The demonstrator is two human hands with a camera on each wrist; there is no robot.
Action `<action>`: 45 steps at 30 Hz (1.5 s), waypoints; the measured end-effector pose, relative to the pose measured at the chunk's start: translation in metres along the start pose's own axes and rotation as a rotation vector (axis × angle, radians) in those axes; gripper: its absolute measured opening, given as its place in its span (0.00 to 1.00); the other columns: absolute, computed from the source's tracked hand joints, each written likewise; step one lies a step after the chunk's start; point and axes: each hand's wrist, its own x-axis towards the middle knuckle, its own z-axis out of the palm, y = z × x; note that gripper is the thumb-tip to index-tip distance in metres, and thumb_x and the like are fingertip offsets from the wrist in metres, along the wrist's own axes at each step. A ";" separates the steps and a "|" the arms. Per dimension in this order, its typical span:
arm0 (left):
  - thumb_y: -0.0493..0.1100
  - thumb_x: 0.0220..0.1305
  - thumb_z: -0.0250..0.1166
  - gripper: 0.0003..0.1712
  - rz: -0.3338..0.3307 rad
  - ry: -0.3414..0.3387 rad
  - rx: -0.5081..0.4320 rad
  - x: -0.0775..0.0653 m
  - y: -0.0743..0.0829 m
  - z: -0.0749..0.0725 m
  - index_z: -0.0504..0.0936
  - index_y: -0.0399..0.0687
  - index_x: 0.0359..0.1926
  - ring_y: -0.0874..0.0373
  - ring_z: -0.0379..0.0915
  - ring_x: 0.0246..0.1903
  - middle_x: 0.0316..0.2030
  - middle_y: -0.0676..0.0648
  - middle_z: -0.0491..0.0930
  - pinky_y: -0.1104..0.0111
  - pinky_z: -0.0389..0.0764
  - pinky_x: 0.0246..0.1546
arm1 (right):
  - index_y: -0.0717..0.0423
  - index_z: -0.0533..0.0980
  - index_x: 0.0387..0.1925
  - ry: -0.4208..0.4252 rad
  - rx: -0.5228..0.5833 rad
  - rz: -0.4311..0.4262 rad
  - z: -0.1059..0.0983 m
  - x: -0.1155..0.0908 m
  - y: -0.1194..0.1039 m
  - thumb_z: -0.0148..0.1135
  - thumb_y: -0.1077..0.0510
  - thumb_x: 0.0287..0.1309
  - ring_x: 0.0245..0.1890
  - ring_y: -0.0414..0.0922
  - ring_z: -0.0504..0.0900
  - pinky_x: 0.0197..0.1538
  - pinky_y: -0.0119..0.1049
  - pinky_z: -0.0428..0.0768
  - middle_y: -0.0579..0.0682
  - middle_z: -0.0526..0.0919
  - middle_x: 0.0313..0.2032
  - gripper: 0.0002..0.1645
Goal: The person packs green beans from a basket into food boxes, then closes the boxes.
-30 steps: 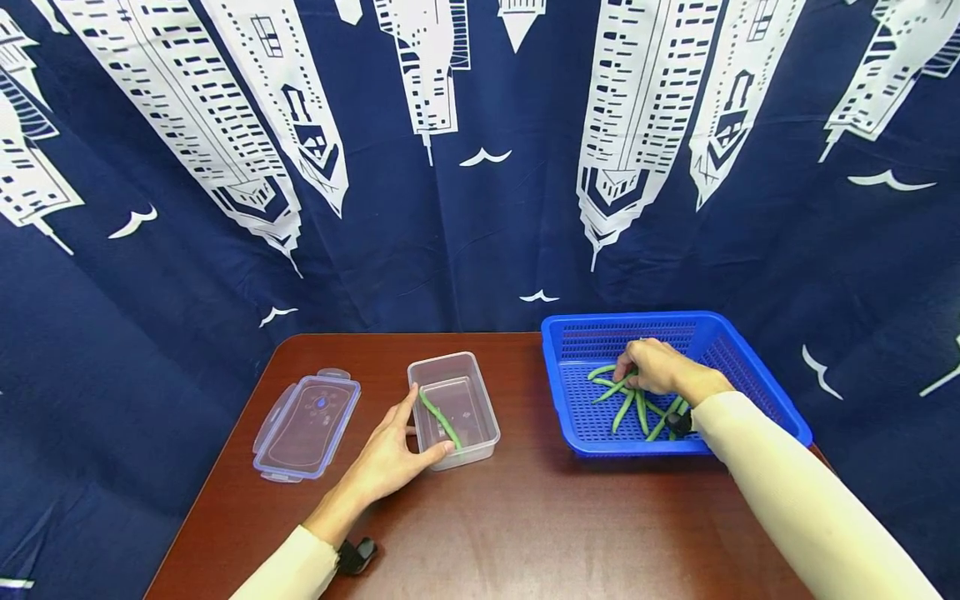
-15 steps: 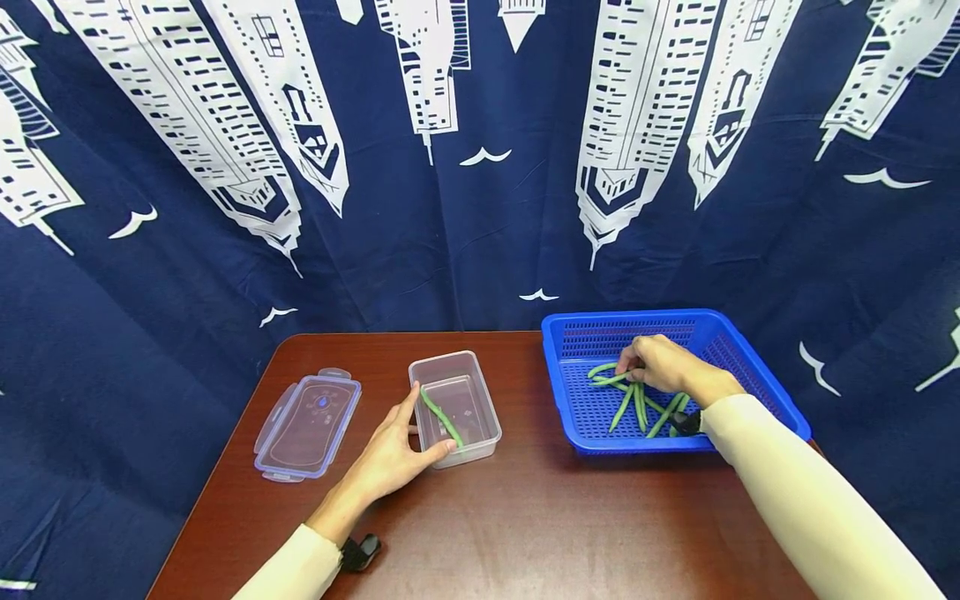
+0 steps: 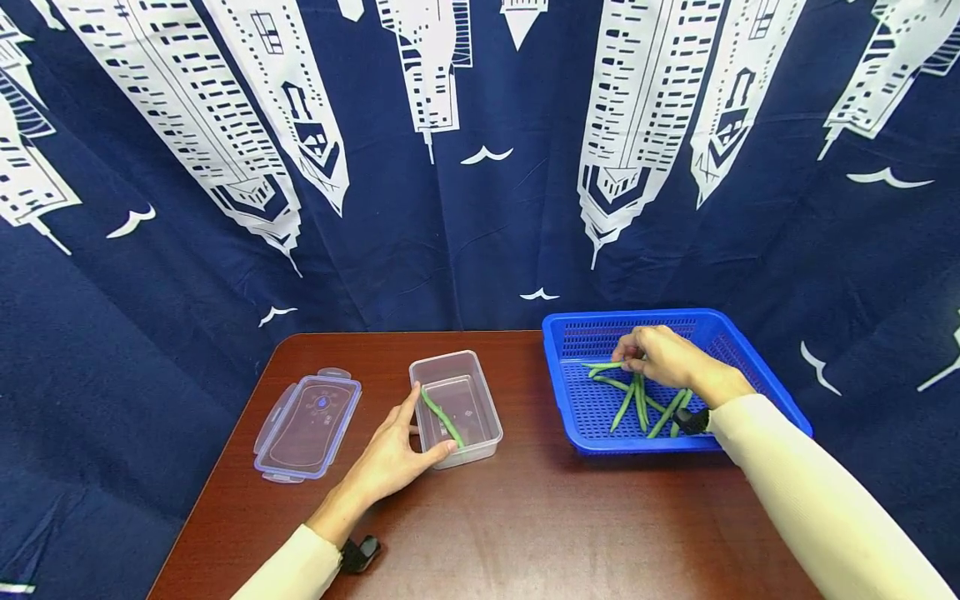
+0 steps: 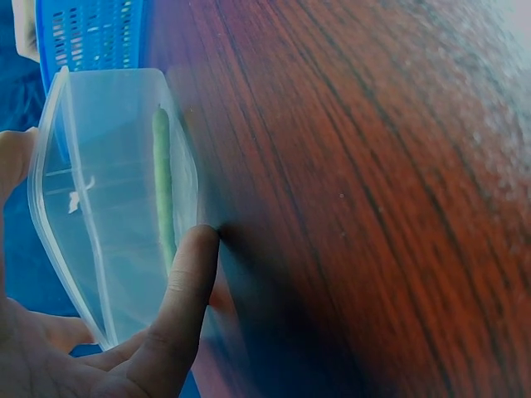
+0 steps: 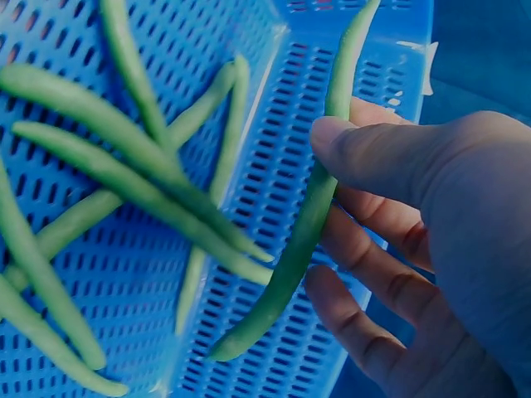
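Note:
In the head view my left hand (image 3: 390, 454) holds a clear plastic food container (image 3: 486, 398) at its left side, thumb by the near edge and index finger at the rim. One green bean (image 3: 442, 418) lies inside it; the left wrist view shows this bean (image 4: 163, 182) through the wall. My right hand (image 3: 660, 357) is over the blue basket (image 3: 562, 408). Seen from the right wrist, thumb and fingers pinch a single green bean (image 5: 309, 220), held slantwise. Several other green beans (image 5: 91, 170) lie crossed on the basket's perforated floor below.
A clear lid (image 3: 309, 425) with blue trim lies left of the container. All of these stand on a brown wooden table (image 3: 540, 533). Behind it hangs a dark blue cloth (image 3: 450, 250) with white building prints.
My right hand has lifted slightly from the beans and shifted a little toward the back of the basket, a bean now between its fingers. The left hand and container stay nearly still.

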 end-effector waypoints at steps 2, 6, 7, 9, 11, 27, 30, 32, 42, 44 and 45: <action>0.69 0.68 0.84 0.73 -0.004 -0.003 0.004 0.000 0.000 0.001 0.50 0.52 0.97 0.46 0.89 0.69 0.82 0.40 0.76 0.41 0.83 0.74 | 0.49 0.93 0.43 -0.003 0.006 0.002 -0.002 0.000 -0.003 0.78 0.68 0.69 0.40 0.41 0.86 0.48 0.49 0.86 0.44 0.90 0.36 0.10; 0.70 0.68 0.83 0.73 -0.015 -0.009 0.012 -0.002 0.000 0.001 0.49 0.54 0.98 0.47 0.89 0.70 0.82 0.42 0.75 0.39 0.83 0.73 | 0.50 0.93 0.45 -0.008 0.007 -0.001 -0.007 0.002 -0.012 0.77 0.68 0.70 0.39 0.40 0.85 0.47 0.47 0.86 0.43 0.90 0.36 0.10; 0.70 0.68 0.83 0.73 -0.016 -0.009 0.013 -0.003 0.000 0.001 0.49 0.55 0.98 0.46 0.89 0.70 0.82 0.42 0.75 0.39 0.83 0.73 | 0.50 0.93 0.45 -0.008 0.006 -0.004 -0.008 0.003 -0.015 0.77 0.68 0.70 0.38 0.40 0.85 0.46 0.47 0.85 0.43 0.90 0.36 0.10; 0.70 0.69 0.83 0.73 -0.016 -0.010 0.015 -0.003 0.001 0.001 0.49 0.54 0.98 0.46 0.89 0.70 0.82 0.42 0.75 0.39 0.84 0.73 | 0.50 0.93 0.45 -0.007 0.005 -0.009 -0.010 0.005 -0.021 0.77 0.68 0.70 0.38 0.40 0.85 0.46 0.45 0.85 0.43 0.90 0.36 0.10; 0.70 0.68 0.83 0.73 -0.015 -0.009 0.018 -0.004 0.001 0.001 0.50 0.54 0.98 0.46 0.89 0.70 0.82 0.41 0.75 0.40 0.84 0.72 | 0.50 0.94 0.46 -0.003 0.009 -0.013 -0.012 0.007 -0.025 0.76 0.67 0.70 0.38 0.39 0.84 0.45 0.44 0.84 0.43 0.90 0.36 0.11; 0.70 0.68 0.84 0.73 -0.014 -0.013 0.026 -0.003 0.001 0.000 0.50 0.54 0.97 0.46 0.89 0.69 0.80 0.41 0.77 0.41 0.85 0.71 | 0.54 0.93 0.50 0.084 0.094 -0.112 -0.019 0.022 -0.066 0.77 0.68 0.71 0.39 0.40 0.89 0.48 0.46 0.88 0.42 0.93 0.36 0.11; 0.70 0.68 0.83 0.73 -0.015 -0.014 0.030 -0.003 0.002 0.000 0.49 0.54 0.98 0.45 0.89 0.70 0.81 0.41 0.76 0.40 0.85 0.70 | 0.55 0.93 0.50 0.085 0.100 -0.118 -0.019 0.026 -0.073 0.77 0.69 0.71 0.39 0.40 0.89 0.47 0.45 0.87 0.42 0.93 0.36 0.11; 0.71 0.68 0.83 0.73 -0.019 -0.017 0.032 -0.003 0.002 -0.001 0.49 0.55 0.98 0.45 0.88 0.70 0.81 0.41 0.76 0.40 0.86 0.70 | 0.55 0.93 0.50 0.083 0.101 -0.117 -0.019 0.028 -0.078 0.77 0.69 0.71 0.39 0.40 0.88 0.46 0.44 0.87 0.43 0.93 0.36 0.11; 0.71 0.69 0.83 0.73 -0.025 -0.026 0.038 -0.002 0.003 -0.001 0.48 0.56 0.98 0.43 0.88 0.71 0.82 0.40 0.75 0.38 0.84 0.72 | 0.55 0.93 0.51 0.086 0.104 -0.132 -0.012 0.042 -0.097 0.79 0.67 0.71 0.38 0.41 0.89 0.46 0.42 0.86 0.44 0.94 0.36 0.10; 0.70 0.69 0.83 0.73 -0.022 -0.025 0.037 -0.001 0.003 -0.001 0.48 0.56 0.98 0.43 0.88 0.71 0.82 0.40 0.75 0.38 0.84 0.72 | 0.56 0.93 0.52 0.087 0.112 -0.138 -0.010 0.045 -0.101 0.78 0.67 0.71 0.37 0.41 0.89 0.45 0.42 0.86 0.45 0.94 0.37 0.11; 0.70 0.69 0.83 0.73 -0.021 -0.025 0.036 0.000 0.003 -0.001 0.48 0.56 0.98 0.43 0.88 0.71 0.82 0.40 0.75 0.38 0.84 0.72 | 0.56 0.93 0.52 0.087 0.112 -0.142 -0.010 0.047 -0.103 0.78 0.67 0.72 0.37 0.41 0.89 0.45 0.42 0.86 0.45 0.94 0.37 0.11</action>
